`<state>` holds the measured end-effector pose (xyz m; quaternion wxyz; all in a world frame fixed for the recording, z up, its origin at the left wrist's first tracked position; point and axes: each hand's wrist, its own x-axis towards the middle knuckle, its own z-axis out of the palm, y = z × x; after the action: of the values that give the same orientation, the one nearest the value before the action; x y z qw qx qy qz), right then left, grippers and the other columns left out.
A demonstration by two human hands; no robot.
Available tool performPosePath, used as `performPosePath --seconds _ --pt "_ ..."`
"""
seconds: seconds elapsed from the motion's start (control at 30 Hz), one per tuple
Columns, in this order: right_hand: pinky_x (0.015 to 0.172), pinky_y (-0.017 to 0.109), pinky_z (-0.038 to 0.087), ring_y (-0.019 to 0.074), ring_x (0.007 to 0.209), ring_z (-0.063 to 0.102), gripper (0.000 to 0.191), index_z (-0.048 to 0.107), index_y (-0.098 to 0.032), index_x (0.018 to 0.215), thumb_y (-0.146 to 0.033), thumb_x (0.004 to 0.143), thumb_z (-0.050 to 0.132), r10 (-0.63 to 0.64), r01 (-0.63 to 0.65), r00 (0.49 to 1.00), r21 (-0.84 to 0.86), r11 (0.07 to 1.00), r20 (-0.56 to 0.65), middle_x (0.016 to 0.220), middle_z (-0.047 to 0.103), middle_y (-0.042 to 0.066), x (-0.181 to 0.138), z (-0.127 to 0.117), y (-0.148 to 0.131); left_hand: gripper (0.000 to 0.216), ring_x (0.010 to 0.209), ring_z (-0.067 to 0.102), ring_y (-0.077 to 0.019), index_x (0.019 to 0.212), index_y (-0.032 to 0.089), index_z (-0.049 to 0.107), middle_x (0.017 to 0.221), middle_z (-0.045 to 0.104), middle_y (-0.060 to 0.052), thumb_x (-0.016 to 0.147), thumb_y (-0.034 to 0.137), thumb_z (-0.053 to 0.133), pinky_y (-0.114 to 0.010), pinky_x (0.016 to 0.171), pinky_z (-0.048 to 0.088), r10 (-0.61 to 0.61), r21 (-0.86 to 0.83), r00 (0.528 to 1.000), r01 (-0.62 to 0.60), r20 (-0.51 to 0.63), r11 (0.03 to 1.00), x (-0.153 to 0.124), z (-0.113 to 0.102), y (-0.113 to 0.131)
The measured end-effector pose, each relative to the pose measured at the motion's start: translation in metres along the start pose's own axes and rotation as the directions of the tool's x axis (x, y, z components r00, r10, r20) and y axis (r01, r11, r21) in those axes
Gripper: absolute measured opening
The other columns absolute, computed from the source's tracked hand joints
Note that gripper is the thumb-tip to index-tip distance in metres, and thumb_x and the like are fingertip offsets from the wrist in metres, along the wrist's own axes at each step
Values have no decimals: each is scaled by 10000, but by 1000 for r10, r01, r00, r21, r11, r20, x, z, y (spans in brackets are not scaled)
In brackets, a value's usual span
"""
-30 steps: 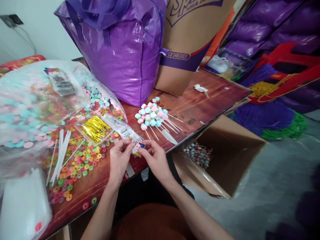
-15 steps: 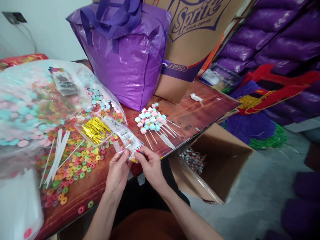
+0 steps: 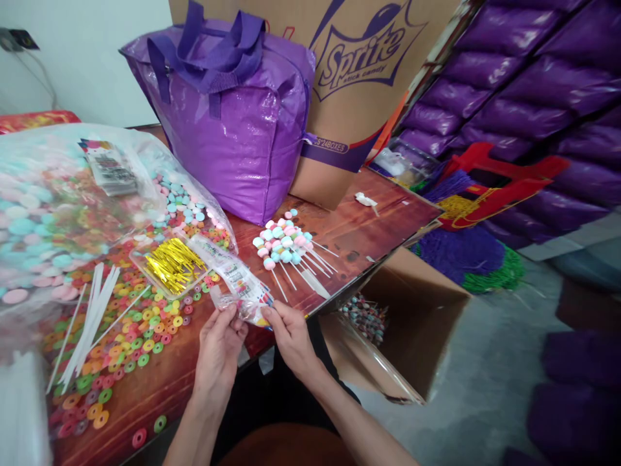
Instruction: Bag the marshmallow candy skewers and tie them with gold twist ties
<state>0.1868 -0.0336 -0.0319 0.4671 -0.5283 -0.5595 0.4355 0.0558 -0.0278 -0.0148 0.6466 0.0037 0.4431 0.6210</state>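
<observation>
At the table's front edge, my left hand (image 3: 220,340) pinches the end of a thin clear plastic bag (image 3: 246,309). The thumb and fingers of my right hand (image 3: 294,333) are closed on the other end of it. Just beyond the hands lies a stack of printed clear bags (image 3: 235,275), partly under the held one. A bunch of pink and blue candy sticks (image 3: 284,243) rests to the right of it, white sticks pointing forward and right. To the left stands a clear tray of gold twist ties (image 3: 174,265).
Ring candies (image 3: 145,323) and loose white sticks (image 3: 94,317) cover the left of the table, beside a big plastic bag of candies (image 3: 29,213). A purple bag (image 3: 242,142) and a cardboard box (image 3: 334,162) stand behind. An open carton (image 3: 427,310) holding finished-looking sticks sits lower right.
The view has shifted, so the scene sits further left. My hands have moved slightly apart, with the clear plastic now stretched between them.
</observation>
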Motion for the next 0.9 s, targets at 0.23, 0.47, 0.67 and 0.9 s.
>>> performPosePath --seconds 0.23,0.47,0.67,0.9 --pt "543 256 262 101 575 310 421 329 -217 622 -399 973 472 -46 47 997 -16 999 61 626 350 -51 9 -11 -3 321 568 554 -75 715 137 682 700 657 17 537 227 934 -203 545 485 22 2 999 -22 36 1000 -1 -1 -2" --pt "542 255 262 98 554 337 447 319 -214 606 -391 980 487 -64 76 995 -170 982 76 594 338 -58 16 -17 -3 338 579 558 -57 735 134 713 707 674 20 491 152 947 -170 537 453 97 -20 995 -97 -21 995 7 -1 -4" --pt "630 267 371 170 721 578 198 619 -197 842 -268 979 494 -144 29 983 -687 726 -110 825 632 48 38 -12 -1 303 649 617 -68 744 157 714 748 701 24 544 214 934 -172 587 470 215 -32 968 -221 -129 975 8 -3 -1" --pt "638 286 397 198 739 624 174 677 -174 906 -175 945 507 -27 -98 990 -800 592 -140 899 698 111 63 -7 5 276 700 649 -80 767 175 689 767 712 36 607 218 910 -213 676 501 207 -82 964 -223 -165 971 11 -3 9"
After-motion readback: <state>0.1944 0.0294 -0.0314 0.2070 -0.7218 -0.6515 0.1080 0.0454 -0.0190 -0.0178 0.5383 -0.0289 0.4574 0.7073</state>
